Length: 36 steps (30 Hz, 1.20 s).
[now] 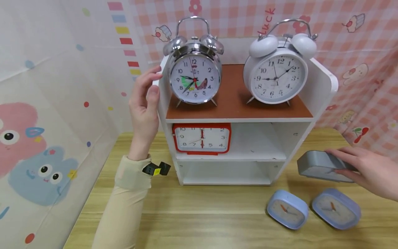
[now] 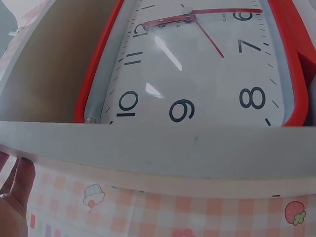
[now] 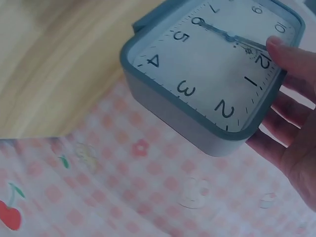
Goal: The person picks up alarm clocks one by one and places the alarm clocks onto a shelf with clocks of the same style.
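My right hand (image 1: 370,169) grips a grey-blue rectangular alarm clock (image 1: 321,166) over the wood table, to the right of the shelf. In the right wrist view, the thumb presses on the edge of the dial (image 3: 217,64) by the 12, with the other fingers behind the case. My left hand (image 1: 144,103) is at the upper left side panel of the white shelf (image 1: 239,120), fingertips right at its edge. Near those fingertips, a silver twin-bell alarm clock (image 1: 195,77) stands on the brown top level. A red-framed clock (image 1: 202,138) sits on the middle level.
A white twin-bell alarm clock (image 1: 278,77) stands at the top right of the shelf. Two small clocks, one light blue (image 1: 287,209) and one purple-blue (image 1: 337,208), lie on the table (image 1: 199,214) at front right. Checked cloth (image 1: 357,86) hangs behind the shelf.
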### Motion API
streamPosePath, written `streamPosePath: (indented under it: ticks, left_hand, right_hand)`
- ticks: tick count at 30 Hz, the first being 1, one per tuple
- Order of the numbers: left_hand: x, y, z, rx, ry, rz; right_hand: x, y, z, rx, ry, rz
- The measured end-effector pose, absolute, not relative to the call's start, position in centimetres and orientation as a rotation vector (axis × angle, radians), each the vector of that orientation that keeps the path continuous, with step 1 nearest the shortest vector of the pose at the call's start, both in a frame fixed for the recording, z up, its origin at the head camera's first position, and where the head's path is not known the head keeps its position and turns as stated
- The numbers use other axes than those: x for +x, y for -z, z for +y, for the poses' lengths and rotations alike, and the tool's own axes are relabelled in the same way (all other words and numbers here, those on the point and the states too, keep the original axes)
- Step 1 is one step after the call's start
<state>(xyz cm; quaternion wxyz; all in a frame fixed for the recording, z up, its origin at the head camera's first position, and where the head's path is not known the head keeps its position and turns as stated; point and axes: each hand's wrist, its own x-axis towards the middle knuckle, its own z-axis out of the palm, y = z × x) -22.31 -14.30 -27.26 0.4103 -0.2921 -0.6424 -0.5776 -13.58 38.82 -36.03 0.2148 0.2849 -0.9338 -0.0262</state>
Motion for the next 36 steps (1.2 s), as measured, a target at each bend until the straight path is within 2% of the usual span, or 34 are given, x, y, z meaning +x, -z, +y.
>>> streamPosePath:
  ticks: [18, 36]
  left_hand:
    - [-22.3, 27.4, -14.0, -0.739, 1.469, -1.595]
    - [-22.4, 27.4, -14.2, -0.740, 1.473, -1.586]
  right_hand:
    - [-10.1, 33.6, 34.6, 1.033, -0.031, -2.346]
    - [-9.0, 31.4, 29.5, 1.251, -0.040, -2.255]
